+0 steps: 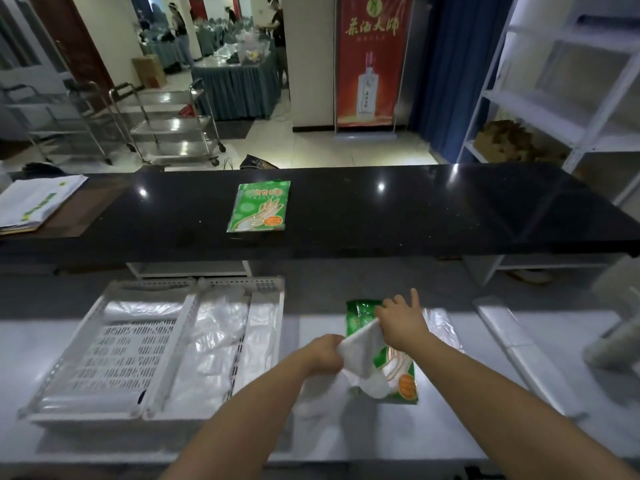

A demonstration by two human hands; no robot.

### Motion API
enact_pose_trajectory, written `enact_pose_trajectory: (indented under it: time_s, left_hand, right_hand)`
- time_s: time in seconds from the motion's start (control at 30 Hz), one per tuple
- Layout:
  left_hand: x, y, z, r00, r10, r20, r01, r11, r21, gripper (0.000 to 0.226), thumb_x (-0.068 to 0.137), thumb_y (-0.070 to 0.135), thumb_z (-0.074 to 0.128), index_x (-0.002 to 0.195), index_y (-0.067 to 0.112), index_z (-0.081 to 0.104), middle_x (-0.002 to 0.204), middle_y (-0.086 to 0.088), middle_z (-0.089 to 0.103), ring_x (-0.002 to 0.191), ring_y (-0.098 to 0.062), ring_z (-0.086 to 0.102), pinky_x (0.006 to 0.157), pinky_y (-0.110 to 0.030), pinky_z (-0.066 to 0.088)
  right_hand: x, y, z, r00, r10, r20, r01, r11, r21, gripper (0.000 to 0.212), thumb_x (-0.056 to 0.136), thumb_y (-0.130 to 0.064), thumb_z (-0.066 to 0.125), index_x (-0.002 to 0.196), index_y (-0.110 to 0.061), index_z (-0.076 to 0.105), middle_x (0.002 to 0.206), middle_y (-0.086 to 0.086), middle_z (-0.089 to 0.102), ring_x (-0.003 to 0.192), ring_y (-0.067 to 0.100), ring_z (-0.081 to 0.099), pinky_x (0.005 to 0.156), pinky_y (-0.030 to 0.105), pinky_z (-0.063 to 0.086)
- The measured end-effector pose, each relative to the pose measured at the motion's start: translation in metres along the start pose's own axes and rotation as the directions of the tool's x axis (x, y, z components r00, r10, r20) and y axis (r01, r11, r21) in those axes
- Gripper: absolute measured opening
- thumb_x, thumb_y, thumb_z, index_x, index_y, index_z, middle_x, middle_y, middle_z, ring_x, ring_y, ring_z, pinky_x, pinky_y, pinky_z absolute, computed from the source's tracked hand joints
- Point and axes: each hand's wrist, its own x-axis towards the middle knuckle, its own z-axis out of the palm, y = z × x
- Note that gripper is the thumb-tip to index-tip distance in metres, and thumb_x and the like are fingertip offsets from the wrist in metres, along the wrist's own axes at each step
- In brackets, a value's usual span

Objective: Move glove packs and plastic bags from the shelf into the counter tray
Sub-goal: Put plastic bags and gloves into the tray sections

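Both hands work to the right of the tray [156, 283], over the white tabletop [433, 427]. The left hand [325, 355] has its grip closed, fingers curled round the near end of a white plastic bag [363, 342]. The right hand [403, 323] pinches the far end of the same bag, with one finger sticking out straight. Held at both ends, the limp bag is pulled taut and will likely travel as one flat piece rather than slump or unfold.

Under the bag, also right of the tray, a green glove pack [405, 379] lies flat on the white tabletop, partly covered by the bag. The bag probably has to come off it before the pack can be picked up cleanly. A thin clear bag [443, 327] lies just beyond the pack, farther from the tray.

The tray has two compartments. Clear bags [214, 341] already lie in the one nearer the hands, and more film shows at both ends of the farther one, so the load looks partly done. Its raised rim stands between the hands and the compartments, so the bag needs lifting over it.

Behind the tray, on the raised black tabletop [433, 209], a second glove pack [259, 207] lies alone. A stack of papers [34, 202] sits behind and to the left of the tray.
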Motion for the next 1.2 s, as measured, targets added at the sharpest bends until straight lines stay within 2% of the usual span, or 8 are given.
enact_pose_trajectory:
  time_s: [0.1, 0.17, 0.33, 0.53, 0.7, 0.83, 0.93, 1.2]
  left_hand:
    - [0.004, -0.025, 0.031, 0.994, -0.103, 0.027, 0.106, 0.972, -0.210, 0.066, 0.063, 0.013, 0.056, 0.128, 0.020, 0.057, 0.112, -0.004, 0.065, 0.102, -0.025, 0.063, 0.085, -0.031, 0.053]
    - [0.009, -0.043, 0.056, 0.984, -0.176, -0.001, 0.174, 0.974, -0.148, 0.065, 0.073, 0.027, 0.059, 0.136, 0.027, 0.042, 0.120, -0.006, 0.060, 0.110, -0.030, 0.060, 0.092, -0.038, 0.052]
    - [-0.003, -0.050, 0.088, 0.965, -0.136, -0.225, 0.175, 0.970, 0.166, 0.067, 0.091, 0.022, 0.046, 0.151, 0.031, 0.019, 0.143, -0.007, 0.032, 0.124, -0.032, 0.042, 0.091, -0.045, 0.045]
    - [0.020, -0.045, 0.089, 0.963, 0.055, -0.264, -0.016, 0.989, 0.149, 0.051, 0.093, 0.022, 0.046, 0.144, 0.024, 0.041, 0.148, -0.007, 0.034, 0.123, -0.034, 0.042, 0.094, -0.043, 0.047]
    - [0.037, -0.042, 0.084, 0.953, 0.055, -0.296, -0.016, 0.991, 0.133, 0.045, 0.098, 0.033, 0.048, 0.142, 0.024, 0.044, 0.147, -0.007, 0.036, 0.126, -0.033, 0.041, 0.096, -0.043, 0.046]
    - [0.049, -0.040, 0.080, 0.954, -0.010, -0.298, 0.047, 0.992, 0.117, 0.057, 0.096, 0.045, 0.049, 0.147, 0.025, 0.034, 0.146, -0.005, 0.034, 0.127, -0.032, 0.038, 0.096, -0.043, 0.046]
    - [0.056, -0.042, 0.080, 0.941, -0.058, -0.333, 0.108, 0.985, 0.134, 0.057, 0.096, 0.048, 0.050, 0.146, 0.025, 0.034, 0.145, -0.005, 0.034, 0.125, -0.032, 0.039, 0.094, -0.044, 0.048]
    - [0.063, -0.049, 0.079, 0.938, -0.073, -0.338, 0.141, 0.973, 0.181, 0.053, 0.093, 0.045, 0.051, 0.138, 0.019, 0.042, 0.140, -0.008, 0.035, 0.122, -0.033, 0.040, 0.095, -0.043, 0.047]
  right_hand:
    - [0.007, -0.012, 0.030, 0.999, 0.032, -0.021, -0.030, 0.997, 0.071, 0.077, 0.082, -0.012, 0.062, 0.150, -0.031, 0.031, 0.157, 0.006, 0.028, 0.145, 0.028, 0.025, 0.120, 0.053, 0.004]
    - [0.002, -0.017, 0.056, 0.996, 0.086, 0.007, -0.086, 0.986, 0.143, 0.078, 0.086, -0.013, 0.058, 0.153, -0.029, 0.024, 0.161, 0.006, 0.021, 0.147, 0.028, 0.022, 0.121, 0.048, 0.012]
    - [-0.013, -0.016, 0.101, 0.980, 0.189, -0.059, -0.142, 0.878, 0.457, 0.060, 0.095, -0.021, 0.047, 0.153, -0.023, 0.029, 0.148, 0.004, 0.047, 0.127, 0.027, 0.051, 0.100, 0.040, 0.044]
    - [-0.012, -0.018, 0.102, 0.961, 0.276, 0.032, -0.202, 0.613, 0.763, 0.075, 0.086, -0.014, 0.058, 0.153, -0.031, 0.029, 0.128, 0.005, 0.059, 0.105, 0.027, 0.060, 0.084, 0.036, 0.050]
    - [-0.001, -0.017, 0.097, 0.969, 0.236, 0.080, -0.216, 0.637, 0.740, 0.080, 0.083, -0.010, 0.058, 0.153, -0.034, 0.029, 0.131, 0.007, 0.056, 0.106, 0.025, 0.057, 0.084, 0.033, 0.047]
    - [0.012, -0.016, 0.101, 0.974, 0.201, 0.103, -0.217, 0.710, 0.670, 0.086, 0.078, -0.045, 0.064, 0.152, -0.042, 0.020, 0.136, -0.002, 0.057, 0.122, 0.025, 0.051, 0.099, 0.039, 0.043]
    - [0.017, -0.022, 0.100, 0.979, 0.183, 0.089, -0.201, 0.805, 0.558, 0.084, 0.082, -0.051, 0.064, 0.153, -0.037, 0.022, 0.145, 0.002, 0.049, 0.138, 0.026, 0.037, 0.112, 0.043, 0.031]
    - [0.016, -0.044, 0.093, 0.999, 0.038, 0.006, -0.038, 0.982, 0.185, 0.063, 0.087, -0.049, 0.059, 0.143, -0.025, 0.041, 0.141, 0.004, 0.046, 0.129, 0.028, 0.040, 0.102, 0.044, 0.031]
